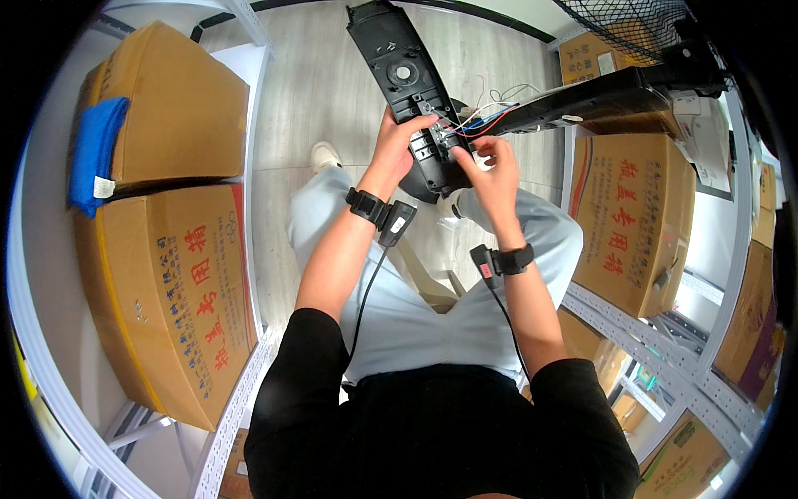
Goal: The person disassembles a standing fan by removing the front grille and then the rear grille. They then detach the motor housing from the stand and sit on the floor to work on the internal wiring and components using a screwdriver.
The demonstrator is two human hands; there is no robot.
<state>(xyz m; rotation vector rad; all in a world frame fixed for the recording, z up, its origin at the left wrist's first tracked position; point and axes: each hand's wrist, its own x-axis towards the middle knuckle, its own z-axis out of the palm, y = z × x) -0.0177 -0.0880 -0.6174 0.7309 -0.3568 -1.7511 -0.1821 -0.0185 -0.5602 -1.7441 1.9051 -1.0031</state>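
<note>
Black plastic housing, long, ribbed inside, round hole near its top end; tilted, upper centre of frame. Grasped at its left edge by left hand: thumb laid across the inner face, fingers wrapped behind. Right hand at the housing's lower right, upper centre of frame: thumb tip at the edge, other fingers curled; whether pinching something or only touching, cannot tell. Thin wires, red, blue and white, running from mid-housing rightward, toward long black plastic part at upper right. Black mesh basket in top right corner. Small cabled boxes strapped to both wrists, mid-frame. Light-blue trousers at lower centre. Cardboard cartons stacked at left, blue bundle against the upper one; another carton on white metal shelving, right side. Grey wood-grain floor, upper left of centre.
</note>
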